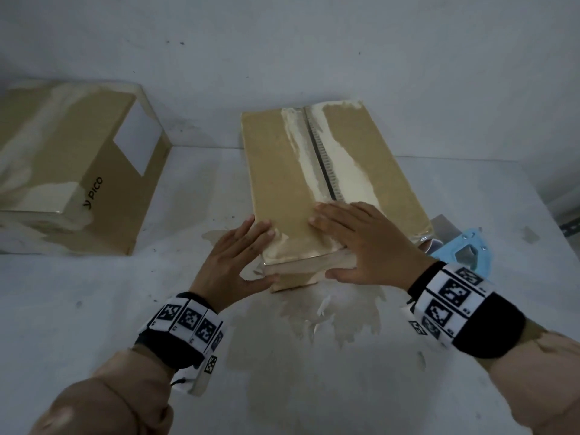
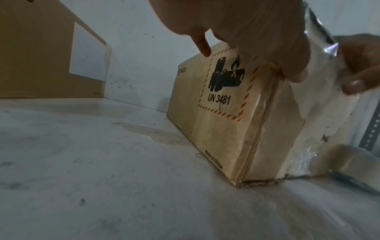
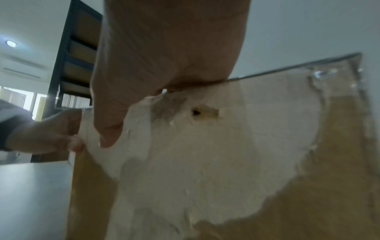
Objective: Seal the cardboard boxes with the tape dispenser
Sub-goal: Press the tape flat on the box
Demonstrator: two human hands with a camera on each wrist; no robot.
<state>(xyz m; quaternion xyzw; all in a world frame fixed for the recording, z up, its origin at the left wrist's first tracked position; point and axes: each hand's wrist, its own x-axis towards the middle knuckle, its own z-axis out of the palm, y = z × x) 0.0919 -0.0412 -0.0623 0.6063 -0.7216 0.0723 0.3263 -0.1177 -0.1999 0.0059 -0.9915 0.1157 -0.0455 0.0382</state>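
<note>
A brown cardboard box (image 1: 276,158) lies on the white table, its top flaps meeting at an untaped centre seam (image 1: 320,155) with torn pale patches beside it. My left hand (image 1: 238,255) lies flat against the box's near left corner, thumb on the front face. My right hand (image 1: 361,237) presses flat on the top near the seam's near end, thumb on the front face (image 3: 205,162). The box's side carries a UN 3481 label (image 2: 222,91). A light blue tape dispenser (image 1: 461,252) lies on the table right of the box, behind my right wrist.
A second, larger cardboard box (image 1: 78,171) with a white label stands at the left, against the wall. The white table (image 1: 94,309) has torn tape residue (image 1: 329,315) in front of the near box. A dark shelving unit (image 3: 76,53) stands behind.
</note>
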